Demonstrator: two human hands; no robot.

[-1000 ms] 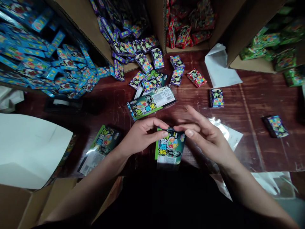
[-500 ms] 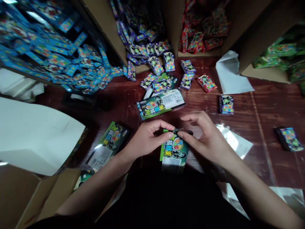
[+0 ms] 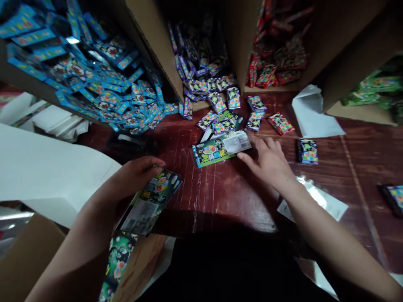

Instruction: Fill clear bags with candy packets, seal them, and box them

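Note:
My left hand [image 3: 134,178] is closed on a green candy packet [image 3: 154,199] at the table's near left edge, over a cardboard box [image 3: 138,268] that holds more such packets. My right hand [image 3: 270,161] lies open, fingers spread, with its fingertips touching another green packet [image 3: 220,149] that lies flat on the dark red table [image 3: 220,197]. Small purple candy boxes [image 3: 220,113] lie scattered just beyond that packet. A red small box [image 3: 281,123] sits to their right.
Open cartons at the back hold blue boxes [image 3: 94,84], purple boxes [image 3: 201,63], red boxes [image 3: 277,63] and green boxes [image 3: 374,92]. White paper [image 3: 311,117] lies at the right back, a large white sheet [image 3: 47,167] at the left. Clear bags [image 3: 317,201] lie by my right forearm.
Both hands held one packet at the centre. Now my left hand has carried it down to the left box, and my right hand has reached forward onto the packet lying farther away.

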